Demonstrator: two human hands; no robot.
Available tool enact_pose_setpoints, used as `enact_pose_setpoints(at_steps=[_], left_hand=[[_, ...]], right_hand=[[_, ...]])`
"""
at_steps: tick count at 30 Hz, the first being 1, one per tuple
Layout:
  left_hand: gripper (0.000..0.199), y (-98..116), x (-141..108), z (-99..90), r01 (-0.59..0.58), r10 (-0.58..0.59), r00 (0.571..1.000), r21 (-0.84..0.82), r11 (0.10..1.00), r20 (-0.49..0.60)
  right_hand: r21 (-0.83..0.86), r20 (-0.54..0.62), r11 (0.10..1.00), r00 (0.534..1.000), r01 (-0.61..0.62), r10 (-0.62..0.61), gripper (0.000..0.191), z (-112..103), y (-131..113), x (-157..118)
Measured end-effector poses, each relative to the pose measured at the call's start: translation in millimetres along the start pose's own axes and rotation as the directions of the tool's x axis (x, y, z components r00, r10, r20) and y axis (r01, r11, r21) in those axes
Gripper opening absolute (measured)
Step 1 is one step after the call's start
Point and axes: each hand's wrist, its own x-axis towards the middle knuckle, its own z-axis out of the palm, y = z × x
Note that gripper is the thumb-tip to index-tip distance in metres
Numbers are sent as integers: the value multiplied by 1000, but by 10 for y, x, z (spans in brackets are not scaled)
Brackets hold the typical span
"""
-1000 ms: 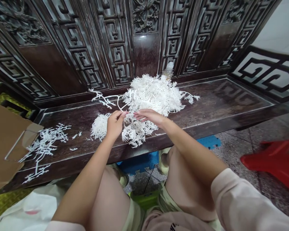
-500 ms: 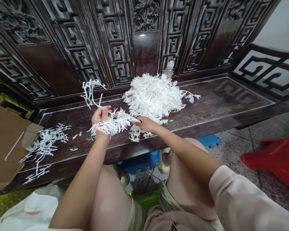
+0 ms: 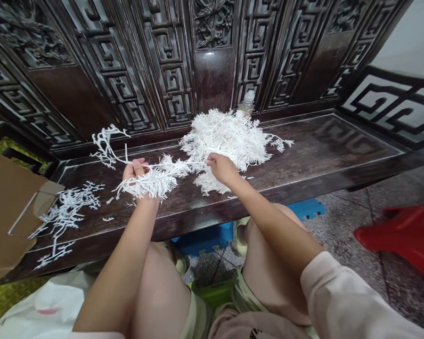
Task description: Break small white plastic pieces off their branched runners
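My left hand (image 3: 135,173) is closed round the stems of a white branched sprig (image 3: 159,181). Its bare, curled end rises to the upper left, while the feathery part hangs over my wrist and reaches right. My right hand (image 3: 217,165) pinches the sprig's right end, just in front of a big heap of white sprigs (image 3: 229,134) on the dark wooden bench (image 3: 314,150). More white branches (image 3: 67,207) lie at the bench's left end, with small loose bits between them and my left hand.
A clear bottle (image 3: 247,103) stands behind the heap, against the carved backrest (image 3: 215,75). Cardboard (image 3: 10,207) leans at the far left. Below are a white bag (image 3: 53,301), blue mats (image 3: 205,238) and a red plastic stool (image 3: 403,235).
My left hand has moved left with the sprig. My right hand has shifted slightly right and up, and the sprig is stretched longer between my hands.
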Motion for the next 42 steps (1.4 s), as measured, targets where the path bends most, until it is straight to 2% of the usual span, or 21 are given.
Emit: enact_pose_setpoints(at_steps=[3,5,8,9,11,13,15,17,19,21,22,23,24,26,29,31,33,34,37,39,42], left_hand=[[31,36,-20,12,20,-19,999,-39,999,27],[30,64,-39,8,55,-52,994,-37,998,95],[28,77,-69,2,150,-133,964,-58,987,228],[27,69,-78,6,200,-173,948,-76,977,267],[28,35,-92,23,315,-266,906,-103,944,329],[30,-17,-93,44,409,-345,871,-127,904,350],[30,-73,-77,50,458,-386,853,-150,876,350],[29,-118,-45,34,471,-396,846,-155,868,356],[28,-142,-6,4,456,-382,847,-137,879,369],[28,-144,23,-21,422,-352,851,-107,900,391],[28,-138,29,-26,403,-336,847,-86,911,411],[28,-128,27,-25,386,-323,841,-63,920,435],[29,-116,17,-17,375,-316,827,-37,926,464],[30,-92,-23,11,371,-324,784,18,928,530],[31,-77,-102,64,392,-364,678,105,914,639],[30,-82,-144,95,402,-392,591,163,901,705],[30,-84,-172,118,382,-393,514,207,901,763],[30,-78,-183,127,351,-379,491,219,910,785],[30,-32,-212,137,254,-332,467,235,938,820],[32,9,-226,132,239,-338,443,254,937,830],[34,46,-233,117,215,-348,406,282,935,845]], right_hand=[[-28,-133,1000,991,1,-4,18,-61,-28,-26],[12,-195,1000,981,4,-2,19,-92,-34,-53],[257,-211,966,977,30,26,19,-152,-25,-91],[404,-164,915,985,21,50,20,-179,-19,-100],[693,46,716,996,-83,70,21,-240,-5,-113],[831,303,492,953,-258,-13,20,-297,3,-123],[844,448,386,885,-372,-128,18,-334,3,-132],[820,499,417,847,-393,-183,18,-336,0,-139],[720,517,603,846,-344,-134,21,-304,5,-141],[442,465,855,884,-271,40,24,-246,25,-136],[257,386,935,913,-244,132,25,-211,38,-131],[97,293,969,937,-226,189,25,-174,50,-125],[0,215,978,956,-206,202,24,-138,58,-117],[26,139,992,983,-127,123,25,-70,50,-100],[339,124,941,992,-11,-33,32,27,-20,-88],[503,152,864,985,-7,-80,36,99,-78,-104],[590,245,807,960,-39,-134,42,172,-117,-139],[603,300,796,940,-54,-164,44,205,-126,-161],[550,440,833,866,-51,-237,45,268,-132,-214],[509,454,861,846,11,-279,40,278,-135,-231],[508,387,853,853,119,-349,33,274,-161,-238]])
